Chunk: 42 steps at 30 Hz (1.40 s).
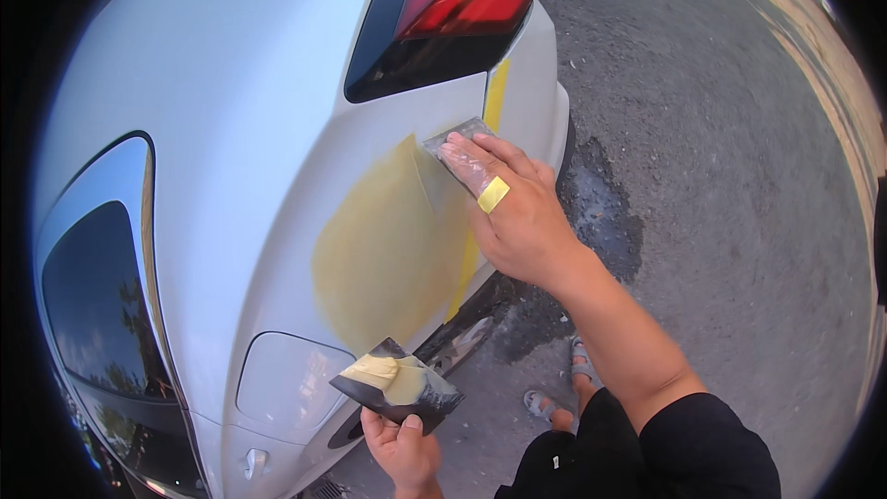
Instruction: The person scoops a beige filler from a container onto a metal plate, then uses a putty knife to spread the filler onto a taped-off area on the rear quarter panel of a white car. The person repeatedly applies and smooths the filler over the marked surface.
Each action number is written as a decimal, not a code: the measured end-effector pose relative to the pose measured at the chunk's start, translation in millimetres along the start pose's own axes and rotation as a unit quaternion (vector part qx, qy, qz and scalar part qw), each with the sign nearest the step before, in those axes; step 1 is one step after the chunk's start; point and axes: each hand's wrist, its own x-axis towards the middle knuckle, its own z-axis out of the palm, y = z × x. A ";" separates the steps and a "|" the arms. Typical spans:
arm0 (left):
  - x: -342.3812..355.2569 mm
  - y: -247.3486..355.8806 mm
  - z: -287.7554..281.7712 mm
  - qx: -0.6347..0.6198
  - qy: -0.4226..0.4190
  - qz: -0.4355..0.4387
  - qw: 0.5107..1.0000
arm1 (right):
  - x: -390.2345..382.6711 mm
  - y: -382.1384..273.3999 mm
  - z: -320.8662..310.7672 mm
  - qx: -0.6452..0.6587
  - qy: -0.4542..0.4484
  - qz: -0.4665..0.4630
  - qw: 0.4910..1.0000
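Note:
My right hand [522, 208], with a bit of yellow tape round a finger and whitish smears on the fingers, presses a flat grey putty spreader [455, 133] to the white car's rear side panel [305, 212], just below the tail light. Beneath it spreads a smooth yellowish filler patch [374, 254] with a streak near its upper edge. Lower down, my left hand [407, 456] grips a dark flat mixing board [418, 414] by its near edge, thumb on top. On the board sit a lump of pale yellow putty [372, 371] and a thinner greyish smear.
Yellow masking tape [497, 97] runs along the seam beside the bumper. The red tail light [473, 2] is above. A fuel flap [291, 383] and door handle [256, 463] lie at lower left. Grey pavement [711, 176] has a wet patch [605, 212]; my sandalled feet [552, 407] stand there.

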 end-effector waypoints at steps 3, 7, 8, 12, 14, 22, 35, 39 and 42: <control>-6.5 -4.4 -8.4 0.000 0.028 -0.025 0.999 | 9.8 -1.8 3.6 -0.033 -0.005 -0.017 0.999; -10.4 -8.5 -9.2 -0.003 0.062 -0.031 0.998 | 13.7 -8.5 12.6 -0.083 -0.002 -0.037 0.996; -11.1 -8.9 -7.7 -0.004 0.064 -0.036 0.997 | 9.2 -9.4 14.6 -0.082 -0.010 -0.045 0.996; -14.4 -10.6 -6.1 -0.003 0.059 -0.047 0.997 | -4.8 -2.3 14.9 -0.038 -0.030 -0.038 0.998; -15.6 -11.3 -7.7 -0.003 0.061 -0.047 0.997 | 0.6 -2.2 8.9 -0.026 -0.016 -0.027 0.999; -19.6 -14.5 -14.6 -0.005 0.087 -0.053 0.995 | 3.1 -6.2 21.9 -0.001 -0.001 0.011 1.000; -18.4 -19.2 -29.4 -0.012 0.084 -0.087 0.993 | -82.3 -15.3 83.1 0.127 0.025 0.051 0.990; -19.1 -19.9 -36.3 -0.011 0.084 -0.085 0.993 | -99.5 -20.5 96.2 0.159 0.033 0.062 0.985; -19.5 -20.9 -42.3 -0.009 0.082 -0.079 0.994 | -113.7 -21.9 108.2 0.173 0.040 0.065 0.982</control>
